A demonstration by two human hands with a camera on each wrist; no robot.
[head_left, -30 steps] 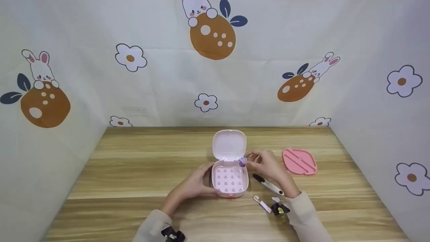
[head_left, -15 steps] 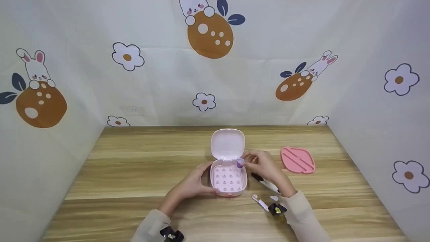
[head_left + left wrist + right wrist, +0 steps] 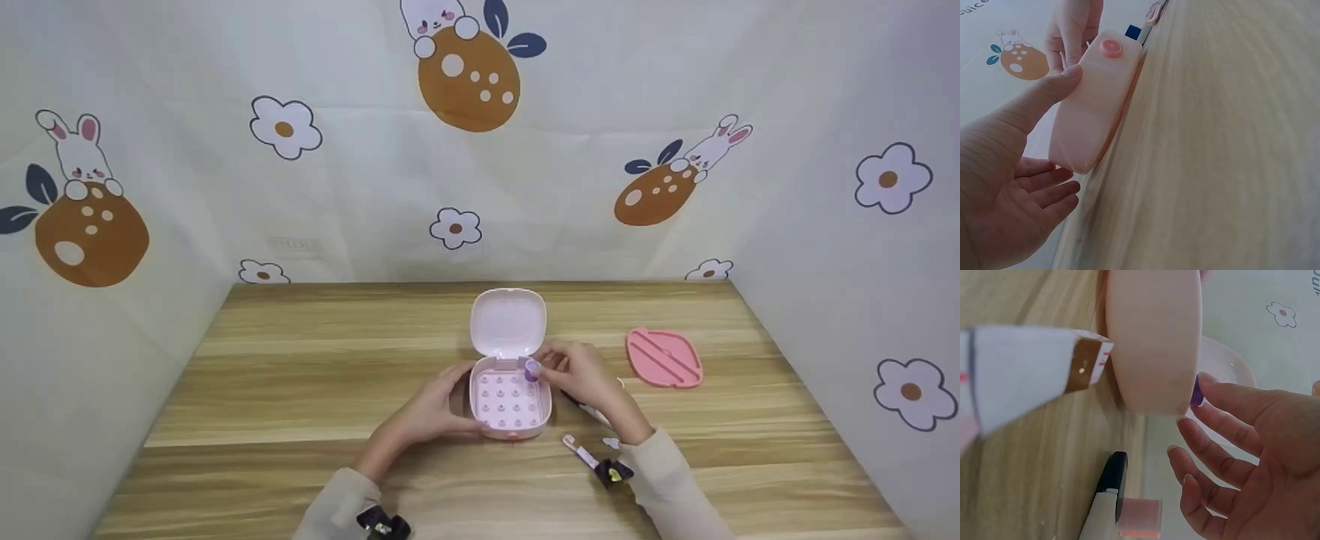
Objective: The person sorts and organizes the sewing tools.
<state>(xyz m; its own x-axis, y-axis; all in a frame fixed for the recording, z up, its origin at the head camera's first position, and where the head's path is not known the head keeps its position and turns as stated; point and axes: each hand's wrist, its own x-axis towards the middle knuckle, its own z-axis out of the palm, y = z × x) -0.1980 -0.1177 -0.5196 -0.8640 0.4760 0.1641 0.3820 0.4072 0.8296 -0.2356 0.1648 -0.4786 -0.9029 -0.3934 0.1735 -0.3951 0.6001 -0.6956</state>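
A pale pink sewing box [image 3: 512, 433] stands with its lid [image 3: 508, 322] raised, rows of small pegs covering its floor. My left hand [image 3: 431, 405] holds it from the left, thumb at the front corner and fingers along the side, as the left wrist view also shows. Over the back right pegs, my right hand [image 3: 585, 375] pinches a small purple thread spool [image 3: 532, 370] between thumb and index finger. In the right wrist view the spool [image 3: 1197, 392] shows just past the rim, mostly hidden by the box wall [image 3: 1154, 337], while the other fingers stay loosely curved.
A pink slotted tray [image 3: 664, 358] lies to the right of the box. Under my right forearm is a white tool with a black end [image 3: 1113, 472]. A small white-and-pink item [image 3: 579, 450] lies nearer me. A patterned cloth wall [image 3: 360, 187] rises behind the table.
My right hand has moved left and slightly toward me, carrying the spool from the box's back right corner to over the pegs. The left hand keeps its hold.
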